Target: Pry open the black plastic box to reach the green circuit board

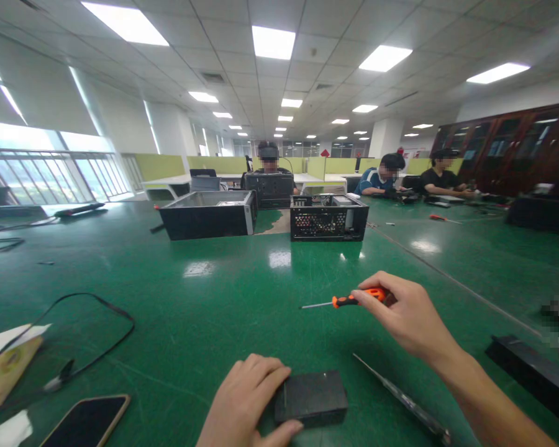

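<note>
My right hand [400, 307] is closed around the orange and black handle of a screwdriver [345, 301], whose thin metal shaft points left above the green table. Lower in the head view, my left hand [249, 397] grips the left end of a small black rectangular box [312, 397], fingers over its top edge and thumb along the near side. What the box is cannot be made out. Between the box and my right forearm lies a long thin dark metal piece [400, 397], slanting toward the lower right.
Two open black computer cases [209, 217] [328, 223] stand across the green table [205, 329]. A phone [88, 422], a black cable [114, 338] and a paper packet [12, 372] lie at left. A black bar-shaped part [535, 372] lies at right. Several people sit farther back.
</note>
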A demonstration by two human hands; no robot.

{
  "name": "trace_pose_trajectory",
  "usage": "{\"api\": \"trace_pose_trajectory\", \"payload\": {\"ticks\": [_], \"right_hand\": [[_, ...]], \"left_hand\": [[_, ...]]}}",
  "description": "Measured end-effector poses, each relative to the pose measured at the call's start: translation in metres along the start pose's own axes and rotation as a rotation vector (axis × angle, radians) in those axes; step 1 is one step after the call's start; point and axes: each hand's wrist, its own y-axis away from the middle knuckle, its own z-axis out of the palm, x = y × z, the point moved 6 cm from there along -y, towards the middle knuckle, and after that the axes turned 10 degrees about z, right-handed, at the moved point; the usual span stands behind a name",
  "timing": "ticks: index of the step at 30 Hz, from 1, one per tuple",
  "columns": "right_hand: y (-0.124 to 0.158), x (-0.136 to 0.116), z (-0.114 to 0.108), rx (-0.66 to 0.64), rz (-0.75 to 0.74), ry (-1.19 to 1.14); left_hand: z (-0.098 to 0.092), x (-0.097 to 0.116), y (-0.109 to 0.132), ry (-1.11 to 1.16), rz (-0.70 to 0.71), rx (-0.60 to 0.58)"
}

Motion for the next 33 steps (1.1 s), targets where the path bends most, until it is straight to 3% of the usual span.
{"api": "trace_pose_trajectory", "payload": {"ticks": [4, 7, 11, 16, 19, 23, 33], "right_hand": [[0.002, 0.096, 0.027, 0.030, 0.179, 0.077], [0.017, 0.127, 0.040, -0.035, 0.209, 0.103], [0.054, 0.116, 0.028, -0.102, 0.218, 0.141], [0.115, 0.089, 0.024, -0.493, 0.181, 0.150], [0.132, 0.093, 0.014, -0.541, 0.236, 0.051], [0.136, 0.096, 0.003, -0.558, 0.237, -0.042], [0.111, 0.082, 0.003, -0.513, 0.155, -0.106]], "left_hand": [[0.017, 0.003, -0.018, 0.132, -0.147, -0.176], [0.025, 0.005, -0.033, 0.281, -0.303, -0.270], [0.027, 0.007, -0.047, 0.406, -0.378, -0.293], [0.028, 0.006, -0.048, 0.491, -0.383, -0.301], [0.027, 0.006, -0.046, 0.515, -0.396, -0.296], [0.027, 0.006, -0.045, 0.523, -0.362, -0.310], [0.029, 0.001, -0.045, 0.524, -0.353, -0.336]]}}
